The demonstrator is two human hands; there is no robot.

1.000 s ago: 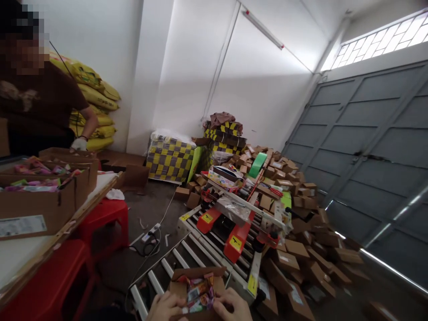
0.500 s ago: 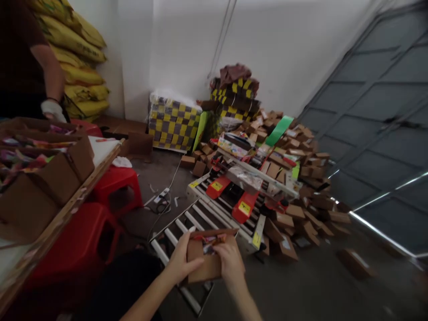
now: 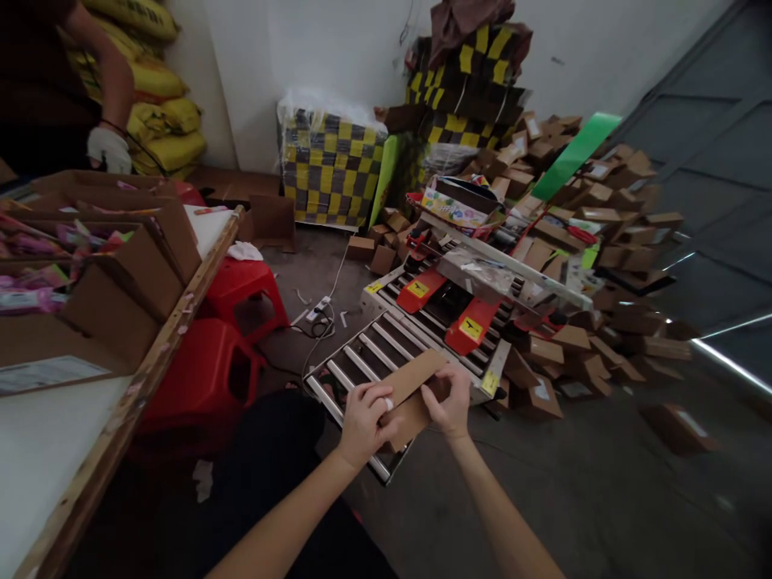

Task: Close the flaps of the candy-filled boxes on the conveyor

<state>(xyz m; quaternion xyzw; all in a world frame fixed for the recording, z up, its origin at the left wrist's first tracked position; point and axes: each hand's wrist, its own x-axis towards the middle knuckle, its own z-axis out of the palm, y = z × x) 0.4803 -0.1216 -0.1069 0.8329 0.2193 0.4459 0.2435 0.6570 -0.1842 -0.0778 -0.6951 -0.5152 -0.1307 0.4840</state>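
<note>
Left hand grasped cardboard box at left side; right hand grasped right end. Box was over roller conveyor, contact unclear. Beyond: red-ramped machine, parcel heap. Counter at left held open cartons.

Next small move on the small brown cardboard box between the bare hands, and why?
Probably ease the long, flat brown cardboard flap down further: a dark gap shows between it and the near panel of the small brown cardboard box, and the bare left hand and bare right hand are at its two ends.
</note>
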